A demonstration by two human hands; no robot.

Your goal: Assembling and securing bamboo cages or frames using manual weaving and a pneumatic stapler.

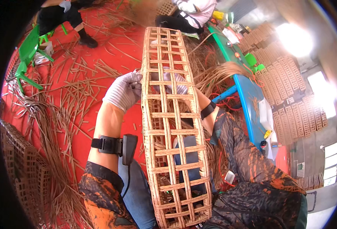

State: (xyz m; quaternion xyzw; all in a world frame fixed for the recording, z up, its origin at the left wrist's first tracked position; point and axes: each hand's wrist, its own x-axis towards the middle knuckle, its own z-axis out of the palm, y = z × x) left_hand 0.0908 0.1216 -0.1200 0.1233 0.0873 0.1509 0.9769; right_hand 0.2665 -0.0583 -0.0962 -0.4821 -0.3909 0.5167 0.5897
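Observation:
A long, narrow basket (172, 133) of woven tan strips, with an open square lattice, stands lengthwise in front of me over my lap. My left hand (124, 91), in a whitish ribbed knit glove, has its fingers curled closed at the basket's left edge, towards the far end. Behind the lattice at about the same height is my right hand (180, 84), gloved alike and seen through the gaps. Crossing strips cover its fingers, so their grip cannot be made out. A black strap with a small box (128, 149) sits on my left forearm.
Loose strips (77, 126) litter the red floor (119, 49). More lattice baskets (23, 168) lie at left; others are stacked (283, 80) by the right wall. A blue bench (248, 103) and a green chair (28, 49) flank me. Two people sit at the far side.

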